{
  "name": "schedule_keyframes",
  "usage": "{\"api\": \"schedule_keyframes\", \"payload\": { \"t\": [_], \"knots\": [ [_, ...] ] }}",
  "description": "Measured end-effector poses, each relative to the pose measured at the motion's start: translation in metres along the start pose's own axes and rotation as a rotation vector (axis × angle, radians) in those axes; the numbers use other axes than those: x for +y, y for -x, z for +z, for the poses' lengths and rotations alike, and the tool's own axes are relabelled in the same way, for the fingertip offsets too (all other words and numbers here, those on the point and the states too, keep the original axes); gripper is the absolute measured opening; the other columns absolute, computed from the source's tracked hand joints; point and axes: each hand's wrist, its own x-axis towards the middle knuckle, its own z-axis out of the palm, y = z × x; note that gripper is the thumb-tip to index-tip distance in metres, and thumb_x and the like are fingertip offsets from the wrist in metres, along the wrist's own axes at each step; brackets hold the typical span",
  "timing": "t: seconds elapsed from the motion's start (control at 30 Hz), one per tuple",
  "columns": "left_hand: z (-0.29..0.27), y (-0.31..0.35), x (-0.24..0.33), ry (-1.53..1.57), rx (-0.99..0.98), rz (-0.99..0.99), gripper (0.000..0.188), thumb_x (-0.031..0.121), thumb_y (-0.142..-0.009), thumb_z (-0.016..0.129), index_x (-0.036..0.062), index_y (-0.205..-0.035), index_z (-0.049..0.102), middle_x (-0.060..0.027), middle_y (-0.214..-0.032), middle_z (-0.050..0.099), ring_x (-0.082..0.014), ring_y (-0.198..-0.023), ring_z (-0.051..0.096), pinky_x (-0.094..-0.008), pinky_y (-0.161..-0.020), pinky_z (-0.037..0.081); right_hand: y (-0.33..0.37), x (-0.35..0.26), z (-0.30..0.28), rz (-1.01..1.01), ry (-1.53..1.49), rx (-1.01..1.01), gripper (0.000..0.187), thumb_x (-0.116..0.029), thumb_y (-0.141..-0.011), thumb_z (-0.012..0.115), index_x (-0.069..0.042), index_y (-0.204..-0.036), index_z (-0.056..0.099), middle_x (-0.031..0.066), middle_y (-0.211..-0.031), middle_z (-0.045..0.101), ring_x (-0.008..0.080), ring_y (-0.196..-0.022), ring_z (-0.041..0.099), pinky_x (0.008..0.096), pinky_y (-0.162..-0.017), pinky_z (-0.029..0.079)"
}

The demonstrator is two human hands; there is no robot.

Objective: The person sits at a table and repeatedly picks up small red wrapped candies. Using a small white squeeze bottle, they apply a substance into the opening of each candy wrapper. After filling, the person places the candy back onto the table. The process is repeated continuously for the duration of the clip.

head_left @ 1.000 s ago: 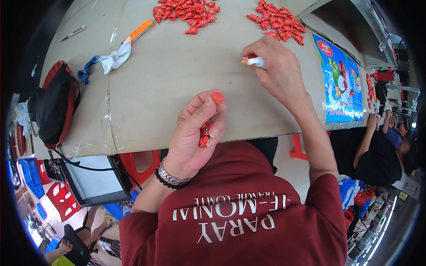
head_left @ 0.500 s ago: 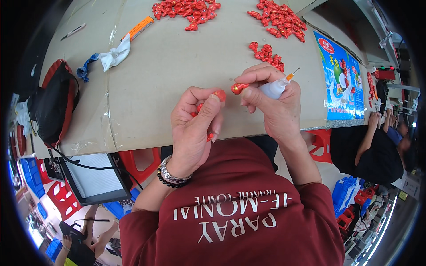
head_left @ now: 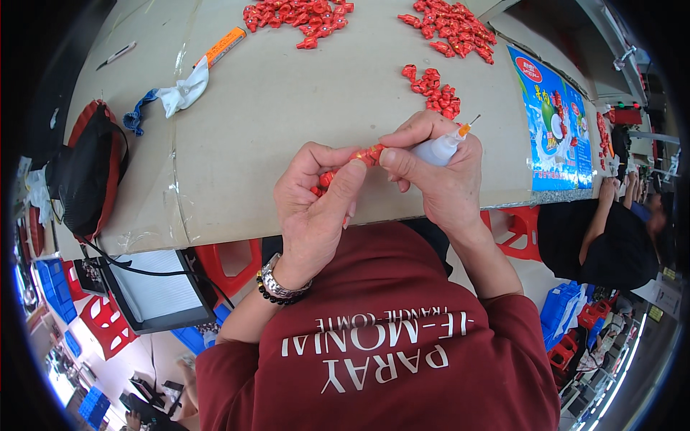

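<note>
Over the near part of the table, my two hands meet at a small glossy red piece [head_left: 370, 154] with gold marks. My left hand [head_left: 310, 205] pinches its left end between thumb and finger, and more small red pieces [head_left: 325, 179] sit in the curled fingers. With thumb and fingertips, my right hand [head_left: 453, 176] grips the right end. A whitish squeeze bottle [head_left: 435, 149] with an orange collar and thin needle tip is also tucked in that hand, its tip pointing up and away. Whether one or two red parts meet at the fingertips is hard to tell.
Red pieces lie in a far middle pile [head_left: 298, 16], a far right pile [head_left: 460, 32] and a smaller nearer group [head_left: 436, 92]. A blue printed sheet [head_left: 550, 126] covers the right side. Left are a black-red bag [head_left: 93, 169], white cloth [head_left: 181, 93], orange stick-shaped packet [head_left: 224, 47] and pen [head_left: 116, 55].
My hands have come together: the red piece in my right hand now meets the one at my left fingertips. The bottle stays in my right hand.
</note>
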Motion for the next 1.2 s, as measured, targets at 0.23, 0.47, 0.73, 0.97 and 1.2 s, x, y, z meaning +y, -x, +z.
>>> {"api": "schedule_keyframes", "payload": {
  "t": [0.23,0.47,0.73,0.97,1.2],
  "knots": [
    [-0.003,-0.002,-0.002,-0.093,-0.023,0.08,0.008,0.007,-0.091,0.06,0.0006,-0.093,0.056,0.0021,-0.068,0.055,0.0001,-0.054,0.043,-0.0166,-0.047,0.034,-0.001,0.001,-0.005,0.046,0.009,-0.08,0.01,0.001,-0.075,0.073,-0.002,-0.077,0.063,0.0019,-0.069,0.063,0.0054,-0.06,0.056,0.0194,-0.051,0.045],
    [-0.007,-0.007,-0.004,-0.144,-0.12,0.102,0.004,0.001,-0.091,0.057,0.0013,-0.088,0.053,0.0004,-0.072,0.056,-0.0007,-0.055,0.045,-0.0173,-0.047,0.035,-0.002,0.011,-0.009,0.04,-0.081,-0.151,0.013,0.003,-0.075,0.073,-0.001,-0.075,0.06,0.0031,-0.07,0.062,0.0068,-0.061,0.056,0.0207,-0.053,0.045],
    [-0.011,-0.01,-0.013,-0.232,-0.207,0.144,0.003,0.002,-0.093,0.053,0.0025,-0.092,0.05,-0.0024,-0.072,0.053,-0.0029,-0.051,0.043,-0.0173,-0.043,0.033,-0.002,0.025,-0.011,0.06,-0.126,-0.15,0.014,0.006,-0.075,0.071,-0.001,-0.075,0.059,0.0036,-0.07,0.061,0.0074,-0.059,0.056,0.0213,-0.052,0.045],
    [-0.012,-0.012,-0.014,-0.315,-0.211,0.184,0.004,0.001,-0.092,0.053,0.0021,-0.091,0.05,-0.0019,-0.07,0.053,-0.0027,-0.05,0.044,-0.0177,-0.043,0.033,-0.003,0.029,-0.007,0.066,-0.159,-0.129,0.015,0.006,-0.075,0.07,-0.002,-0.073,0.058,0.0032,-0.069,0.06,0.0073,-0.058,0.055,0.021,-0.049,0.044],
    [-0.01,-0.015,-0.012,-0.242,-0.151,0.092,0.004,0.0,-0.09,0.055,0.0007,-0.087,0.057,0.0006,-0.069,0.056,-0.0018,-0.053,0.044,-0.0193,-0.046,0.035,-0.007,0.038,-0.007,0.07,-0.176,-0.111,0.016,-0.001,-0.076,0.074,-0.003,-0.073,0.058,0.0039,-0.068,0.058,0.007,-0.05,0.051,0.0187,-0.041,0.035]
  ]
}}
